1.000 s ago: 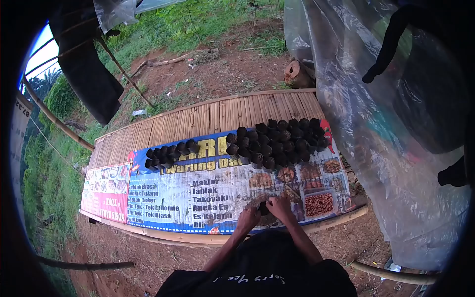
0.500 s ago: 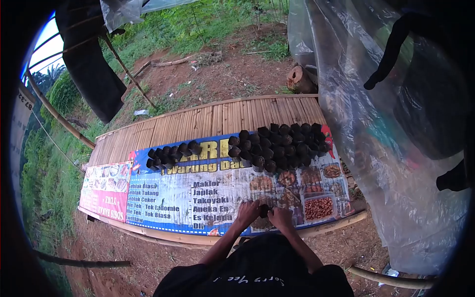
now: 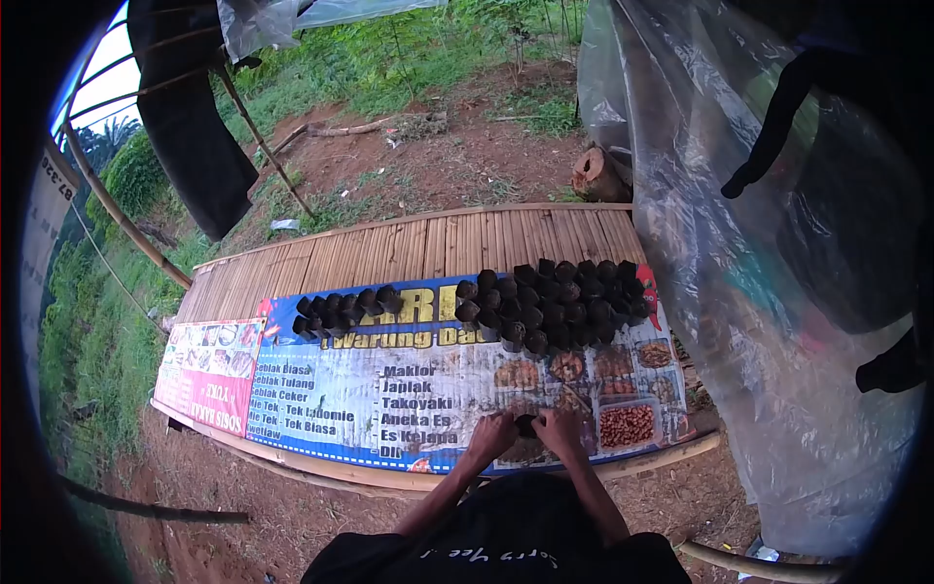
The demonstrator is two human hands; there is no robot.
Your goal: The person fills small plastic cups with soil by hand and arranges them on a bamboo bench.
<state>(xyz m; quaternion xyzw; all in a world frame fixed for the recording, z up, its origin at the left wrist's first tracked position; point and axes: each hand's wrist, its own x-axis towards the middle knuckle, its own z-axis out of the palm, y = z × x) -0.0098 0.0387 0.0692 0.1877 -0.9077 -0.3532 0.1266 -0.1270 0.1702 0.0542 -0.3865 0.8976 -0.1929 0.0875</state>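
Note:
Near the table's front edge, my left hand [image 3: 494, 434] and my right hand [image 3: 558, 434] are closed on opposite sides of a small black plastic seedling bag [image 3: 525, 425]. The dark mouth of the bag shows between my fingers; my fingertips are too small to make out. Beyond my hands stands a large cluster of similar black seedling bags [image 3: 533, 317], packed close together and upright. A smaller group of black bags [image 3: 338, 313] sits farther left. All of them rest on a printed banner [image 3: 321, 384] with menu text and food pictures.
The banner covers the front of a bamboo slat table [image 3: 389, 251]. Clear plastic sheeting [image 3: 681, 243] hangs along the right side. A cut log [image 3: 598, 175] lies behind the table, and a bamboo pole [image 3: 126, 214] leans at the left.
My hands have moved slightly apart, with the bag's dark opening showing wider between them. The camera has tilted a little, so the scene sits lower. Both bag groups stay in place.

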